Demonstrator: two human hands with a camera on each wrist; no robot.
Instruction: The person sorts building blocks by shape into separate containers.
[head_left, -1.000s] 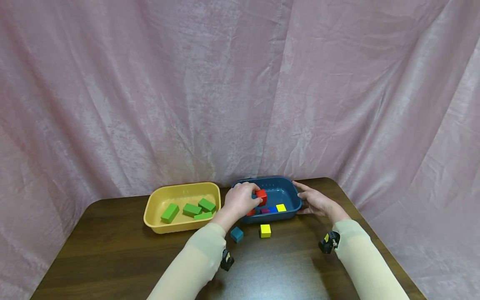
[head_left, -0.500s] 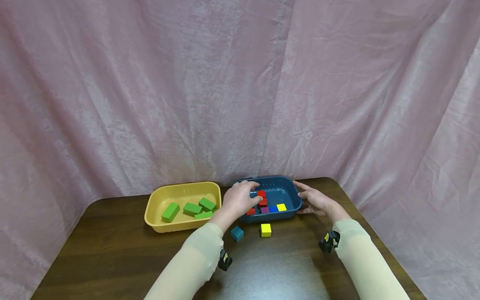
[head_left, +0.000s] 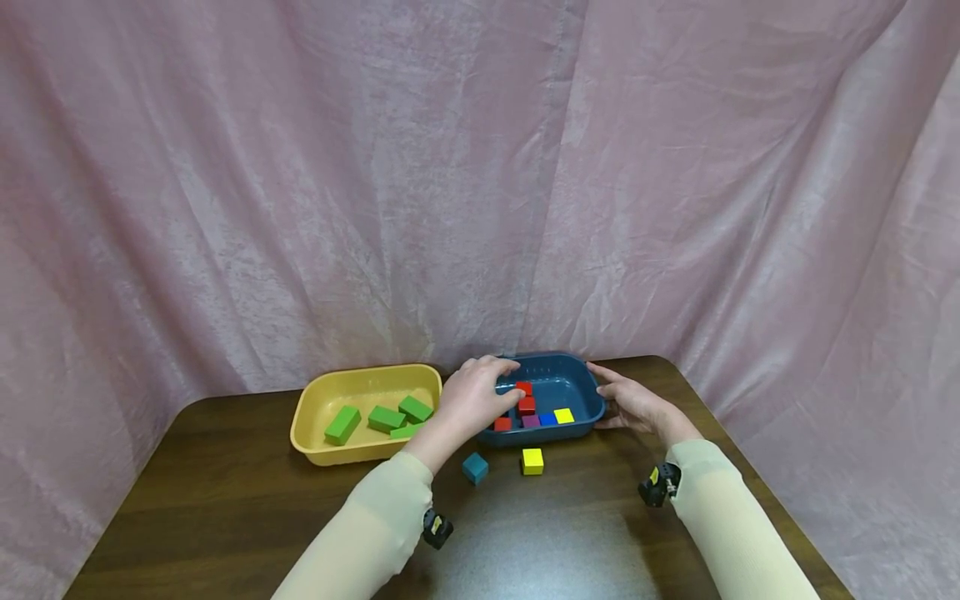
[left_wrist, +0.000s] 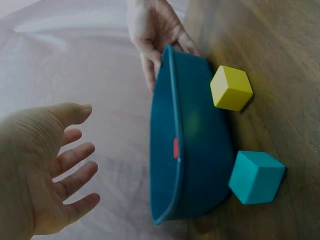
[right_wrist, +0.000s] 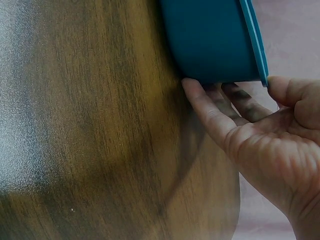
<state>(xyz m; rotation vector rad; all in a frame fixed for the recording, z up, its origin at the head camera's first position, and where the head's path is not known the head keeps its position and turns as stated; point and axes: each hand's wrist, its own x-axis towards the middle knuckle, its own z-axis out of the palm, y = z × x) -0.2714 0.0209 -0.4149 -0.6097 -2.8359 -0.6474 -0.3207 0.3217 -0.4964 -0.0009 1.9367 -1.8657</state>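
Note:
My left hand (head_left: 476, 390) hovers over the left end of the blue tray (head_left: 558, 392). In the left wrist view its thumb and fingers are spread with nothing between them, apart from the tray. Just to its right, inside the tray, lie a red cube (head_left: 527, 406) and another red one behind it. Along the tray's near side sit a third red cube (head_left: 502, 424), a purple cube (head_left: 530, 421), a blue cube (head_left: 548, 419) and a yellow cube (head_left: 564, 416). My right hand (right_wrist: 270, 135) touches the tray's right end, thumb at the rim and fingers lower against the side.
A teal cube (head_left: 475, 468) and a yellow cube (head_left: 532, 462) lie on the wooden table (head_left: 240, 500) in front of the blue tray. To the left stands a yellow tray (head_left: 315, 454) with several green blocks (head_left: 342, 425). A pink curtain (head_left: 480, 183) hangs behind.
My left hand has let go of a red cube, which now rests in the blue tray. Its fingers have parted and the hand has drawn slightly left. The right hand stays put.

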